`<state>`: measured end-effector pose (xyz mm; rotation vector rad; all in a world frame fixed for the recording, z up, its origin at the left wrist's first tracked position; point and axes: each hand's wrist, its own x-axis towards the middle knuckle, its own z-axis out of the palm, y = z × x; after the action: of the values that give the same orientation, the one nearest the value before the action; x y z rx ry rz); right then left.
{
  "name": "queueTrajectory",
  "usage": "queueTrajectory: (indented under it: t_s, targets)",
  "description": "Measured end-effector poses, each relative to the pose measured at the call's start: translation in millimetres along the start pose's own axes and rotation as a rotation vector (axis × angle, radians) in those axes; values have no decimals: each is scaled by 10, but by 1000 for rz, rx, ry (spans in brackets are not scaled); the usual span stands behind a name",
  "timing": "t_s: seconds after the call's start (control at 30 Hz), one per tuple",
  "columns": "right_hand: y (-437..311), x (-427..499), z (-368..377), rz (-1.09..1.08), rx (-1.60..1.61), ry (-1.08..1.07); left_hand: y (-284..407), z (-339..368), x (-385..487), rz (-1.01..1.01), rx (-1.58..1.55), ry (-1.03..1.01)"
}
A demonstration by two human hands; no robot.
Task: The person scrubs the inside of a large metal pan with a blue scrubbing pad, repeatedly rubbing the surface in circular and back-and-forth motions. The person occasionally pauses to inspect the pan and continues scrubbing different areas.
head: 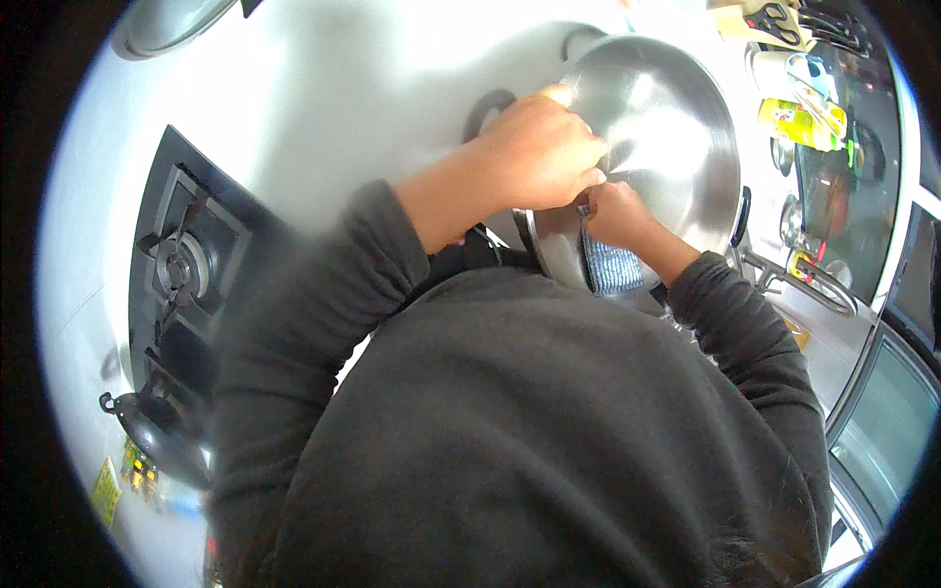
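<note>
Before me lies a large round stainless-steel pan point(680, 110) with a dark side handle at its right. My left hand point(548, 154) is over the pan's left side, its fingers curled; whether it grips something is hidden. Close against its fingertips, my right hand point(619, 213) has its fingers closed near the top of a blue-grey ribbed cloth or pad point(614, 266). That piece hangs by the pan's near edge, below my right hand. What lies between the two hands cannot be made out.
A black gas hob point(180, 268) is at the left, with a dark wok point(162, 434) below it. On the right are a metal faucet point(801, 283), a yellow bottle point(801, 123), small glass jars and black-handled scissors point(772, 23). A round lid point(176, 22) lies at top left.
</note>
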<state>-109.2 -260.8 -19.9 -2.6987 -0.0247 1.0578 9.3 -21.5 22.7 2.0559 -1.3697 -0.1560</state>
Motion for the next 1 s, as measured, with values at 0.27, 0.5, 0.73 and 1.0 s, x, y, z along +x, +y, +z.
queueTrajectory:
  t_s: [0.27,0.5,0.73,1.0]
  targets:
    - [-343,129,-120,18,-56,-29,-24,67,0,0,14,-18]
    - [-452,-13,-232,58,-62,-144,-6,19,14,8,16,0]
    - [-550,361,-221,-393,-144,121,18,5,18,16,25,32]
    - [-335,60,-217,-69,-126,-272,17,16,24,-15,20,-12]
